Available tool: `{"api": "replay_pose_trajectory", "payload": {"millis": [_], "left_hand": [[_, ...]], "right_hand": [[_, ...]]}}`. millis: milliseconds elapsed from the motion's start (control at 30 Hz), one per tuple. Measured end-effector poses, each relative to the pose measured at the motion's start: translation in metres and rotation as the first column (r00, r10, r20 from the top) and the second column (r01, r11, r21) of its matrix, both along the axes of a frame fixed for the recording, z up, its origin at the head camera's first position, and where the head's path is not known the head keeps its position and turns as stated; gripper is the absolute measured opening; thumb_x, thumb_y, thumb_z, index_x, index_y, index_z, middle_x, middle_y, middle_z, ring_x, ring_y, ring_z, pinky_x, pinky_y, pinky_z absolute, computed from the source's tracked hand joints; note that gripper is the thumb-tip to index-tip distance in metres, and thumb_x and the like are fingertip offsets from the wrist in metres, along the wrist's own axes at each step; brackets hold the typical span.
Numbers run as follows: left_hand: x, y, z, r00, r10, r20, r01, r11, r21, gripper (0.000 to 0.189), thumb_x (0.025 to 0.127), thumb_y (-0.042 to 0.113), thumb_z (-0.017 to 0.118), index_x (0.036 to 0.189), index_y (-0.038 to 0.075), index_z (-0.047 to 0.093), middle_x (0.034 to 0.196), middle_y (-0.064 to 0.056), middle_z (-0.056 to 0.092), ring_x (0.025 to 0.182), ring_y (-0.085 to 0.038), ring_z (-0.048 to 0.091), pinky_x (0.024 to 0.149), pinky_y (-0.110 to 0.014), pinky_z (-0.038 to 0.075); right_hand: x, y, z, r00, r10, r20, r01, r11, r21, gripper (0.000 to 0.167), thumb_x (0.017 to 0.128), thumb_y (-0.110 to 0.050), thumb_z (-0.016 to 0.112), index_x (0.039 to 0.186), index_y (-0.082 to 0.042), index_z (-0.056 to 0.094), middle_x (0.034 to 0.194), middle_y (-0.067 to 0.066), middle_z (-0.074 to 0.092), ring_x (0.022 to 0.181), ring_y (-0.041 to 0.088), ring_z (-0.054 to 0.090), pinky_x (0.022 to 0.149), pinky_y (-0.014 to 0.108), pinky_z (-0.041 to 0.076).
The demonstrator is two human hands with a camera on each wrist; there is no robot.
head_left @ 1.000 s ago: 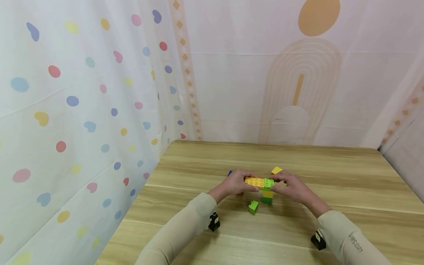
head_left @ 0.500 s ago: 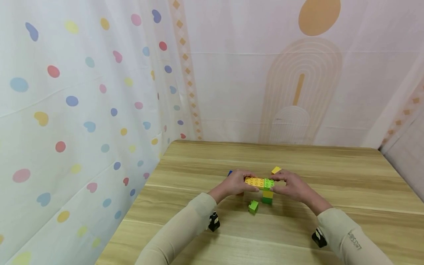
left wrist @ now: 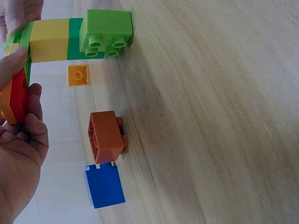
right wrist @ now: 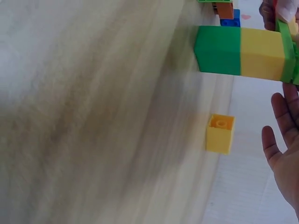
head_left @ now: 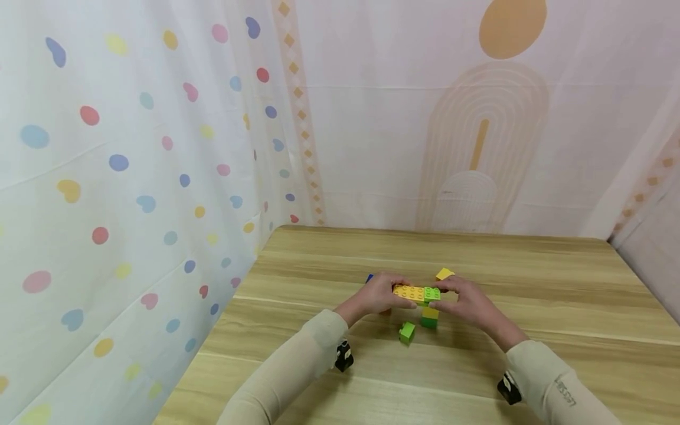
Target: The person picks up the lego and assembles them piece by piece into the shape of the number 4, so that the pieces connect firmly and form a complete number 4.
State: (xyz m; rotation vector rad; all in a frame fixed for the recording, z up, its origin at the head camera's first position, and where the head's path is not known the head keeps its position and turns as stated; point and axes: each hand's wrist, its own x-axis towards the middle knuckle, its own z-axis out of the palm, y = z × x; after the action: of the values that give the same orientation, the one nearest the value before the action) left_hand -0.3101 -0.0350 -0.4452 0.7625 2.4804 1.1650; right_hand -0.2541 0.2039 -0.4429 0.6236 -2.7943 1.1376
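A toy-brick structure has a yellow brick (right wrist: 262, 53) on a dark green brick (right wrist: 218, 50), which stands on the table. Across its top runs a light-green layer, carrying an orange brick (head_left: 409, 293) and a light-green brick (head_left: 432, 294) side by side. My left hand (head_left: 379, 293) grips the orange brick and a red brick (left wrist: 18, 98) under it, thumb on the near side. At the other end, my right hand (head_left: 467, 301) pinches the light-green brick between thumb and finger. The other right fingers are spread away from the structure in the right wrist view.
A loose light-green brick (head_left: 406, 332) lies on its side at the front of the wooden table (head_left: 319, 254). Behind the structure sits a yellow-orange brick (right wrist: 219, 134). To the left are a brown-orange brick (left wrist: 106, 136) and a blue brick (left wrist: 104, 186). A patterned curtain hangs behind.
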Motion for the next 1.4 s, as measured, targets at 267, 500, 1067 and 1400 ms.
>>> {"api": "replay_pose_trajectory", "payload": {"millis": [267,500,1067,1400], "left_hand": [[0.001,0.000,0.002,1.000,0.002,0.017,-0.002,1.000,0.000,0.034,0.081,0.032,0.084,0.109,0.017,0.072,0.095,0.006,0.064,0.079,-0.012,0.059,0.059,-0.028,0.052],[0.002,0.000,0.002,1.000,-0.004,-0.008,0.004,1.000,-0.012,0.035,0.081,0.032,0.084,0.111,0.017,0.072,0.095,0.007,0.064,0.079,-0.011,0.060,0.060,-0.027,0.052],[0.002,-0.001,0.003,1.000,-0.001,-0.021,0.000,1.000,-0.016,0.033,0.081,0.032,0.084,0.108,0.017,0.073,0.095,0.008,0.064,0.082,-0.010,0.058,0.067,-0.025,0.051],[0.003,0.000,0.003,1.000,-0.016,-0.019,0.016,1.000,-0.013,0.033,0.082,0.034,0.083,0.108,0.017,0.072,0.093,0.007,0.064,0.078,-0.011,0.059,0.061,-0.026,0.051]], "right_hand": [[0.001,0.000,-0.001,1.000,-0.012,0.026,0.013,0.999,-0.032,0.043,0.091,-0.033,0.073,0.125,-0.006,0.068,0.108,0.007,0.063,0.101,0.027,0.057,0.074,0.036,0.045],[0.002,0.000,-0.004,0.999,-0.011,0.031,0.013,0.999,-0.049,0.044,0.092,-0.034,0.072,0.126,-0.008,0.068,0.109,0.006,0.063,0.101,0.025,0.056,0.076,0.039,0.045],[0.000,-0.004,0.002,1.000,-0.017,0.012,0.017,1.000,0.006,0.037,0.089,-0.027,0.076,0.119,-0.005,0.071,0.112,0.008,0.065,0.109,0.033,0.060,0.085,0.051,0.050],[0.000,-0.001,0.007,1.000,0.015,0.016,-0.016,0.998,0.065,0.039,0.089,-0.030,0.075,0.120,-0.005,0.071,0.117,0.014,0.065,0.109,0.036,0.060,0.086,0.053,0.049]]}}
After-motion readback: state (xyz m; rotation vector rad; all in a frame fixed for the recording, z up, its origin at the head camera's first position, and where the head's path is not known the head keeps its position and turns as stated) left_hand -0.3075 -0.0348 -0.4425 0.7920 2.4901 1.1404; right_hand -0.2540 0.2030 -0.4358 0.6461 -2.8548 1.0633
